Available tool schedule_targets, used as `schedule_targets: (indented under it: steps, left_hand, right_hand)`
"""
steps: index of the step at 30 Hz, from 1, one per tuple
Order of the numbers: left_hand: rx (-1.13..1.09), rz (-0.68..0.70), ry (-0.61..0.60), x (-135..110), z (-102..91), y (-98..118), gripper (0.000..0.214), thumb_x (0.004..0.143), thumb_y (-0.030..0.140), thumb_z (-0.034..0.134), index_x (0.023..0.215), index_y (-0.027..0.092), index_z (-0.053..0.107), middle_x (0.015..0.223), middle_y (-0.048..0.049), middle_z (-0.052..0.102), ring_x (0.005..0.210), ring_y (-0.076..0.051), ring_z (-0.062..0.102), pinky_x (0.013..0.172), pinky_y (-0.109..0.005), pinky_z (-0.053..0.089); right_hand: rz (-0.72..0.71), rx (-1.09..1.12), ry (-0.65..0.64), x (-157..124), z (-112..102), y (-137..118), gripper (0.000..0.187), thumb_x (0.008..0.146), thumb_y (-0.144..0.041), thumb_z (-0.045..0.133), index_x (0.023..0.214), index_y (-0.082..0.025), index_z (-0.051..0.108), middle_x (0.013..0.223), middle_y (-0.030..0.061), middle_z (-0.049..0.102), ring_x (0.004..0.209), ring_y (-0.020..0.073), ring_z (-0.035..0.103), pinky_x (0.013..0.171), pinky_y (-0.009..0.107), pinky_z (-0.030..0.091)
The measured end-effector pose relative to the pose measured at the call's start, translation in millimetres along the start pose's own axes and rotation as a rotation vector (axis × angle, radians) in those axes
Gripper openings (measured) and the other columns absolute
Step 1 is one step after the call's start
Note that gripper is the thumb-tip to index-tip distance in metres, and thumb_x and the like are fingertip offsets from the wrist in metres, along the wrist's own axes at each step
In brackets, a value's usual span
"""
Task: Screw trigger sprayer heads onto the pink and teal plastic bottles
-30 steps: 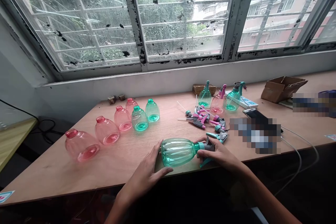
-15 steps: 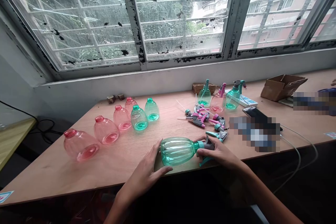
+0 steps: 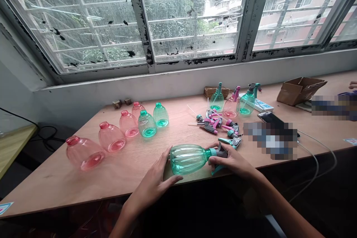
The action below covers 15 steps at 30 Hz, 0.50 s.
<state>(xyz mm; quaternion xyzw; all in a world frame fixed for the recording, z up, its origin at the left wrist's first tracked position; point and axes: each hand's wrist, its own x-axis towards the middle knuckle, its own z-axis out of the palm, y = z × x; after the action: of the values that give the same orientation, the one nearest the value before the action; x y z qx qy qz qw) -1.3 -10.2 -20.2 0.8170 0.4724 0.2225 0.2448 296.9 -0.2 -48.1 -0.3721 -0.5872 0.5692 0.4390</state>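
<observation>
A clear green spray bottle point(image 3: 188, 159) lies sideways in the air at the table's front edge, held between both hands. My left hand point(image 3: 161, 174) cups its base, thumb below and fingers behind. Around the grey and teal spray head point(image 3: 220, 152) at the bottle's neck, my right hand point(image 3: 231, 161) is closed; its teal trigger sticks out underneath. Just beyond lies a pile of loose spray heads point(image 3: 213, 122) in pink, grey and teal, with thin tubes. To the left stand open pink bottles point(image 3: 111, 137) and two open green bottles point(image 3: 147, 124).
Behind the pile stand three bottles with heads fitted, one of them a pink spray bottle point(image 3: 231, 106). A phone point(image 3: 275, 122) with a white cable lies to the right. Farther off are an open cardboard box point(image 3: 299, 91) and another person's hand point(image 3: 353, 84).
Both hands keep the same hold on the green bottle. The whole view has shifted very slightly; the other person's hand at the far right shows a little more.
</observation>
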Motion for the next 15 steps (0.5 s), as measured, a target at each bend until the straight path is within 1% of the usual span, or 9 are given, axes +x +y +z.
schedule_targets:
  steps: [5,11,15]
  left_hand:
    - [0.012,0.000,0.007,0.0,0.7,-0.9,0.082,0.090,0.045,0.064,0.156,0.027,0.019,0.161,-0.0071,0.030,0.147,-0.030,0.031,0.121,-0.046,0.028]
    - [0.013,0.018,0.018,0.1,2.4,-6.1,0.083,0.090,0.046,0.064,0.156,0.028,0.019,0.162,-0.0076,0.029,0.147,-0.031,0.030,0.121,-0.047,0.028]
    - [0.016,0.027,0.021,0.1,2.9,-7.8,0.082,0.090,0.047,0.064,0.156,0.028,0.019,0.162,-0.0078,0.029,0.147,-0.031,0.030,0.120,-0.048,0.029]
  right_hand:
    - [0.004,-0.011,-0.004,0.4,0.0,-0.6,0.041,0.082,-0.038,0.077,0.112,-0.017,0.059,0.075,0.0019,0.074,0.067,0.0210,0.073,0.070,0.035,0.058]
    - [0.000,0.000,-0.008,-0.2,0.0,-2.1,0.037,0.084,-0.035,0.076,0.111,-0.017,0.059,0.071,0.0009,0.073,0.066,0.0191,0.072,0.070,0.032,0.058]
    - [0.003,0.007,-0.012,-0.8,-0.9,-1.2,0.037,0.084,-0.034,0.076,0.112,-0.016,0.059,0.072,0.0015,0.074,0.067,0.0193,0.072,0.069,0.032,0.058]
